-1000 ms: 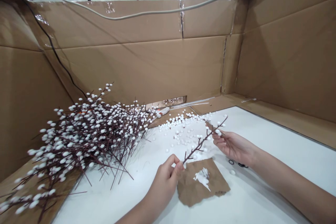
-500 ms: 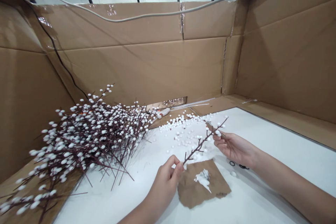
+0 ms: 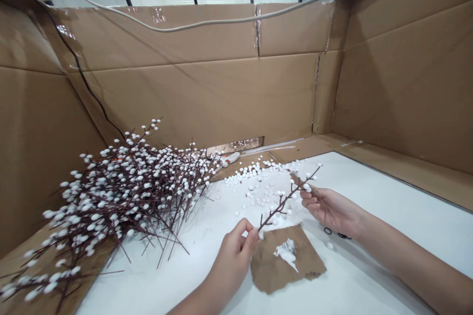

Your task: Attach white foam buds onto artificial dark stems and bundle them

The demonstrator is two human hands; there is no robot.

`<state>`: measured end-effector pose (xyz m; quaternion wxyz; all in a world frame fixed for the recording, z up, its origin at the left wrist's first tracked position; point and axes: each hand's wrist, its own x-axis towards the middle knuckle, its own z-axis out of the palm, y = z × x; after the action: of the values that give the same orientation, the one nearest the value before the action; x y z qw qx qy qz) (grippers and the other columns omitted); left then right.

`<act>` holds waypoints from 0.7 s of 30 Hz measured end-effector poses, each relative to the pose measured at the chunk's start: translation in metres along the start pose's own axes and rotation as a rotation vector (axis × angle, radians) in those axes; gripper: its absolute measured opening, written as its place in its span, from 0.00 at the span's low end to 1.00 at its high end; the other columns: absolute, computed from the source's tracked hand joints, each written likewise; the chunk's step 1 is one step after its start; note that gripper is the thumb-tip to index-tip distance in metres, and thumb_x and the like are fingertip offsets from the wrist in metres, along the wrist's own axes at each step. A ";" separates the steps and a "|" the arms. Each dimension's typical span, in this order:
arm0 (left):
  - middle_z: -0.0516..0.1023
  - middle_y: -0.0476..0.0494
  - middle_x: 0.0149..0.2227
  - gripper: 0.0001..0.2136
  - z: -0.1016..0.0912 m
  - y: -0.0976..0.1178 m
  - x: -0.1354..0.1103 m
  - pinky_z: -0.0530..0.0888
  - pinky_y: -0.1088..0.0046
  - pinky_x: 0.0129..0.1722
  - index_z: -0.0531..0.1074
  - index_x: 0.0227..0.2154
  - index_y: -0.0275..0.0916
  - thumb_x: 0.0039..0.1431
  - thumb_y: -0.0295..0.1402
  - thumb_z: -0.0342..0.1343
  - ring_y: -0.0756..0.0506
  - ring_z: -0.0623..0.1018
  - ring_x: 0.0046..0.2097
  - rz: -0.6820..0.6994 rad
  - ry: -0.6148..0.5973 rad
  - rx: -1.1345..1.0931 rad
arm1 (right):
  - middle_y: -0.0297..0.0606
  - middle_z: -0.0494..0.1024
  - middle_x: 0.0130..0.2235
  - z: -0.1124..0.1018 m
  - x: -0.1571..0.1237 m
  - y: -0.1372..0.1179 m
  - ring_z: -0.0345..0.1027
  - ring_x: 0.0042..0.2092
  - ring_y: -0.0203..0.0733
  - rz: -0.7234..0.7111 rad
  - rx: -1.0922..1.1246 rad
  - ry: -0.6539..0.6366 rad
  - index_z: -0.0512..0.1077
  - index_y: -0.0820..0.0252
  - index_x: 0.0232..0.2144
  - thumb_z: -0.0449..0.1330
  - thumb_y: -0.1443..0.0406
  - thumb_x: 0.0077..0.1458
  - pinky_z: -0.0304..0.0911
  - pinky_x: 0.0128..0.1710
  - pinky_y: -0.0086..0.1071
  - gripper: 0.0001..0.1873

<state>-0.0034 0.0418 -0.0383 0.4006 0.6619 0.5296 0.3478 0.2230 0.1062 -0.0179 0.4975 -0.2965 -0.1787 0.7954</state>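
Observation:
My left hand (image 3: 236,248) pinches the lower end of a dark brown artificial twig (image 3: 279,207), which slants up to the right. A few white berries sit near its upper part. At that upper part, my right hand (image 3: 328,209) is closed on a thin brown strip (image 3: 295,178); its fingertips are close to the twig, and I cannot tell whether they touch it. Under the twig lies a torn piece of cardboard (image 3: 268,268) with a smear of white paste (image 3: 286,253) on it.
A big heap of white-berried twigs (image 3: 140,187) fills the left side. Loose white balls (image 3: 254,170) are scattered at the back of the white board (image 3: 388,197), near a glue gun (image 3: 231,158). Black rings (image 3: 327,231) lie by my right wrist. Cardboard walls (image 3: 203,88) enclose the table.

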 end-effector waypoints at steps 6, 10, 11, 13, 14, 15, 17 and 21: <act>0.51 0.59 0.17 0.16 0.000 0.001 0.001 0.49 0.77 0.19 0.58 0.24 0.40 0.55 0.48 0.41 0.54 0.52 0.20 -0.004 0.003 0.006 | 0.30 0.61 0.19 0.001 -0.002 0.000 0.54 0.16 0.25 0.007 -0.007 0.002 0.62 0.62 0.21 0.44 0.78 0.54 0.59 0.14 0.15 0.15; 0.52 0.59 0.17 0.16 0.000 -0.001 0.002 0.49 0.77 0.19 0.58 0.24 0.40 0.56 0.48 0.41 0.54 0.51 0.20 -0.003 0.005 0.006 | 0.30 0.60 0.19 0.002 -0.003 0.000 0.54 0.16 0.25 0.007 -0.012 0.002 0.61 0.62 0.20 0.44 0.79 0.53 0.58 0.14 0.14 0.15; 0.52 0.59 0.17 0.16 0.000 -0.002 0.002 0.49 0.77 0.19 0.58 0.24 0.40 0.55 0.48 0.41 0.54 0.51 0.20 -0.003 0.009 0.008 | 0.30 0.60 0.19 0.002 -0.003 0.000 0.54 0.16 0.25 0.007 -0.014 0.002 0.61 0.62 0.20 0.44 0.79 0.53 0.59 0.14 0.14 0.15; 0.52 0.59 0.17 0.16 0.000 -0.002 0.002 0.49 0.78 0.20 0.58 0.24 0.40 0.55 0.48 0.41 0.54 0.52 0.20 -0.004 0.010 0.008 | 0.30 0.60 0.19 0.002 -0.002 0.000 0.54 0.16 0.25 0.008 -0.019 0.002 0.61 0.61 0.20 0.44 0.79 0.53 0.59 0.14 0.14 0.15; 0.52 0.59 0.17 0.17 0.000 -0.002 0.002 0.49 0.78 0.20 0.58 0.24 0.40 0.55 0.49 0.41 0.54 0.52 0.20 -0.005 0.010 0.006 | 0.30 0.60 0.19 0.002 -0.002 0.000 0.54 0.16 0.25 0.009 -0.022 0.000 0.61 0.61 0.20 0.44 0.79 0.53 0.59 0.14 0.14 0.15; 0.52 0.59 0.17 0.17 0.000 -0.002 0.001 0.49 0.78 0.20 0.58 0.24 0.40 0.55 0.49 0.41 0.54 0.52 0.20 -0.005 0.008 0.004 | 0.30 0.60 0.19 0.001 -0.002 0.000 0.54 0.16 0.25 0.008 -0.023 -0.001 0.61 0.61 0.21 0.43 0.80 0.53 0.59 0.14 0.14 0.16; 0.52 0.58 0.17 0.17 0.000 -0.001 0.001 0.49 0.78 0.20 0.58 0.24 0.40 0.55 0.50 0.41 0.54 0.52 0.20 -0.005 0.007 0.002 | 0.30 0.60 0.19 0.002 -0.001 0.000 0.54 0.16 0.25 0.006 -0.026 -0.004 0.61 0.61 0.21 0.43 0.80 0.53 0.59 0.14 0.14 0.15; 0.53 0.58 0.17 0.17 0.001 -0.001 0.000 0.50 0.78 0.20 0.58 0.24 0.40 0.55 0.49 0.41 0.54 0.53 0.21 -0.007 0.015 0.012 | 0.29 0.61 0.19 0.002 -0.002 0.001 0.54 0.16 0.25 0.002 -0.029 -0.007 0.63 0.62 0.23 0.43 0.79 0.54 0.60 0.14 0.14 0.15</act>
<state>-0.0032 0.0419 -0.0391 0.3937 0.6597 0.5372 0.3482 0.2222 0.1038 -0.0161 0.4918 -0.3012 -0.1919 0.7941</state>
